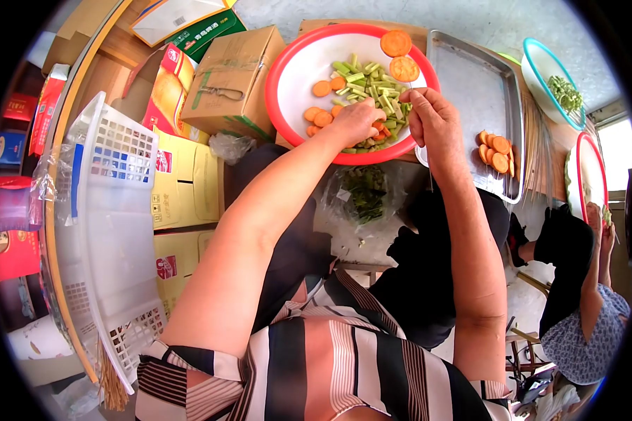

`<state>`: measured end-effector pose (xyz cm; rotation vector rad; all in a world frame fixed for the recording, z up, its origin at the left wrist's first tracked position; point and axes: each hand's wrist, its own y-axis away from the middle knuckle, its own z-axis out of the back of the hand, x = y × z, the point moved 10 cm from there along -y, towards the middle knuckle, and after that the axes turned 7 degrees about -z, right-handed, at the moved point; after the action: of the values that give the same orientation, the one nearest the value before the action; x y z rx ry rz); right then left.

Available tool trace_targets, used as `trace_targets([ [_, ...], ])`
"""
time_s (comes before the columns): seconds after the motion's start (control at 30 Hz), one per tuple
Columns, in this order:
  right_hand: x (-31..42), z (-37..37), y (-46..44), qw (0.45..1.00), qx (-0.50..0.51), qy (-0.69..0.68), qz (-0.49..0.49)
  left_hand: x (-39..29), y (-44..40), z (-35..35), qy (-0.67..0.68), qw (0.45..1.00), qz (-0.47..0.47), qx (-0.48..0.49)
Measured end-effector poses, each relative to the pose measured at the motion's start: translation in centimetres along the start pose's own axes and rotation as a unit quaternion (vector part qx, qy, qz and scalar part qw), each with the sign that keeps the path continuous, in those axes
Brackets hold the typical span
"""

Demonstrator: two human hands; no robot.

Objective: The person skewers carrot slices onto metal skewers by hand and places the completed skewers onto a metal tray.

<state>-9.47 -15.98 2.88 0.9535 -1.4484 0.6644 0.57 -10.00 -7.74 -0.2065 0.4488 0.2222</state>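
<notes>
A red-rimmed white basin point(286, 105) holds cut green stalk pieces point(372, 83) and round orange carrot slices point(321, 88). My left hand point(358, 125) is down in it, fingers curled and pressed among the pieces; small orange-red bits show beside the fingertips, and whatever they pinch is hidden. Over the basin's right rim, my right hand point(435, 125) is closed on a thin skewer point(411, 85). Two carrot slices point(400, 57) are threaded at the skewer's far end, one above the other.
Right of the basin lies a metal tray point(470, 91) with a pile of carrot slices point(496, 152). Thin sticks point(534, 140) and a blue-rimmed basin point(534, 63) are beyond. Cardboard box point(228, 88) and white plastic crate point(105, 210) stand left. Another person's hands point(600, 224) work at far right.
</notes>
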Motion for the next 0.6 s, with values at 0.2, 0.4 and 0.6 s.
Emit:
trace_targets([
  [0.2,-0.1,0.3,0.0,1.0,-0.002,-0.005,-0.001,2.4,-1.4,-0.8,0.106,0.994,0.031,-0.014],
  [0.4,0.1,-0.5,0.8,0.999,0.021,0.032,-0.024,4.4,-0.9,6.8,0.64,0.732,0.133,-0.195],
  [0.6,-0.2,-3.7,1.8,0.994,0.084,0.053,-0.042,6.4,0.1,10.1,0.792,0.54,0.068,-0.276],
])
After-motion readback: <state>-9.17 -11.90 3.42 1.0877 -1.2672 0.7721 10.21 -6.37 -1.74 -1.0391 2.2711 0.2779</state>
